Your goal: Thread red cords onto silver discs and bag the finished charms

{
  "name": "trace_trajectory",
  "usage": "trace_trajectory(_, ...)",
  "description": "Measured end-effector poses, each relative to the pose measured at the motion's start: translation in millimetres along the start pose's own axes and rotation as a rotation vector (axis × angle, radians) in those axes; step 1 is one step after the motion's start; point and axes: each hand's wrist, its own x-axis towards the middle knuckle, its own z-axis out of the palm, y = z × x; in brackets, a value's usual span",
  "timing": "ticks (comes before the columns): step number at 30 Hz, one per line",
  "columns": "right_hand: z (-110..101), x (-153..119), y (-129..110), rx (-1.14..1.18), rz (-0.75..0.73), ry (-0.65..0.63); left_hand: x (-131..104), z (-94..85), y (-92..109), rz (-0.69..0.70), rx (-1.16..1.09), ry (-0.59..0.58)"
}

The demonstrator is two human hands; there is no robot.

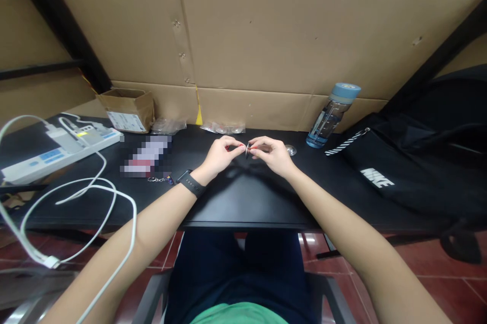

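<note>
Above the middle of the black table [247, 202], my left hand [219, 157] and my right hand [273, 155] meet with their fingertips pinched. Between them is a small thin piece [247, 150], dark with a pale edge, seen nearly edge-on and too small to name. Both hands appear closed on it, the left from one side and the right from the other. Just beyond my right hand lies a small clear round object [291, 150], partly covered by that hand. A dark watch [191, 183] is on my left wrist.
At left are a power strip [64, 154], a looped white cable [114, 197], an open cardboard box [127, 111] and a keyring [160, 179]. Plastic bags [222, 128] lie along the cardboard wall [266, 35]. A blue-capped bottle [331, 116] and black bag [414, 167] stand right.
</note>
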Motion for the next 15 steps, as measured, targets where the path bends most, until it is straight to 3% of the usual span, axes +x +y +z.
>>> trace_trajectory(9, 7.7, -3.3, 0.3, 0.290, 0.158, 0.027, 1.4, 0.9, -3.1, 0.048, 0.104, 0.016)
trace_trajectory(15, 9.8, -3.1, 2.8, 0.358, 0.212, 0.032, 1.8, 1.5, -2.4, 0.076, 0.165, 0.027)
